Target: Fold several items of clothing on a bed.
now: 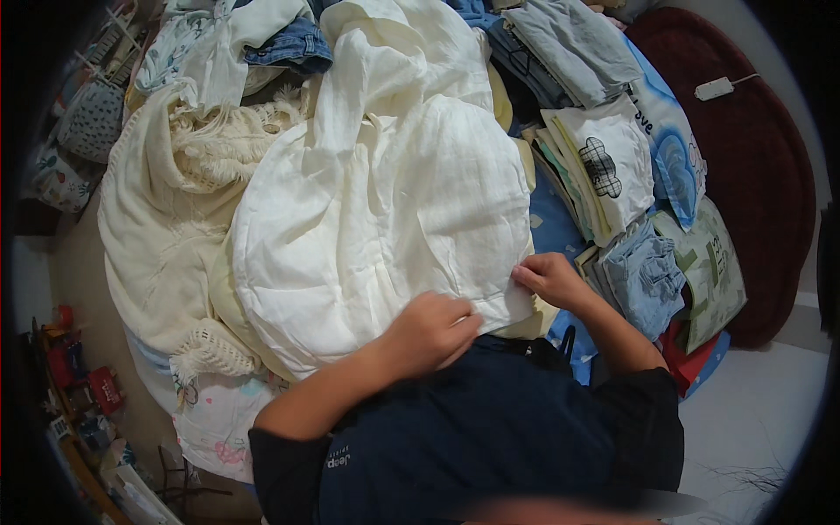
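Note:
A large white garment (464, 192) of thin, creased cloth lies spread in front of me. Its lower edge reaches my waist, and its far part is bunched up. My right hand (553, 282) pinches the garment's right edge between thumb and fingers. The fingers of my left hand (430, 331) are curled closed at the near edge, on the same cloth, and their tips are partly hidden. A cream knitted shawl (157, 254) with fringe and a lacy border lies left of the garment.
Folded clothes, including a white top (626, 149) and light blue denim (646, 276), are stacked at the right. Beyond them are a printed pillow (674, 166) and a dark red curved headboard (761, 219). Blue jeans (293, 48) lie at the back. Various small items (105, 389) stand at the lower left.

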Available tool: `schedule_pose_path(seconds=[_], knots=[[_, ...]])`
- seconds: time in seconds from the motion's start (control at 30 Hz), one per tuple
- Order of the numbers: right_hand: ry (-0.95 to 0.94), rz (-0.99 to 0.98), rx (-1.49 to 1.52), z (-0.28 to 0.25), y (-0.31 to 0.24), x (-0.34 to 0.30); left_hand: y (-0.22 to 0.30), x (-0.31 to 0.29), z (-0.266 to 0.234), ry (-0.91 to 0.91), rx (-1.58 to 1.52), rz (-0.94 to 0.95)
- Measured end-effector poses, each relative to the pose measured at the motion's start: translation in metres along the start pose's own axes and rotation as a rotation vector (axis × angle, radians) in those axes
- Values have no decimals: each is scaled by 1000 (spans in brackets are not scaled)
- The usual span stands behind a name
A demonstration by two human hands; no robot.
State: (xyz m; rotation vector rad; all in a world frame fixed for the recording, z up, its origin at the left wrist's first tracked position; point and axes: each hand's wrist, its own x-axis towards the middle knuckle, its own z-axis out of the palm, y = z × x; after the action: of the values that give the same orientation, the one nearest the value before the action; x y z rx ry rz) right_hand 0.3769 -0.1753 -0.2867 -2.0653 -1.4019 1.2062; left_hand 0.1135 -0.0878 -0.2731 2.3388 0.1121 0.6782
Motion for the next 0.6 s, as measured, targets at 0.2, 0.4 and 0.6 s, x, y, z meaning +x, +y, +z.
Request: schedule_pose_path(seconds=[0.2,0.4,0.6], knots=[[-242,369,483,-1,-6,20,-13,12,80,-213,67,-9],[29,-182,709,21,-12,25,-21,8,85,-139,-15,-84],[181,-1126,-638,11,-3,50,-26,9,86,-235,-57,-112]])
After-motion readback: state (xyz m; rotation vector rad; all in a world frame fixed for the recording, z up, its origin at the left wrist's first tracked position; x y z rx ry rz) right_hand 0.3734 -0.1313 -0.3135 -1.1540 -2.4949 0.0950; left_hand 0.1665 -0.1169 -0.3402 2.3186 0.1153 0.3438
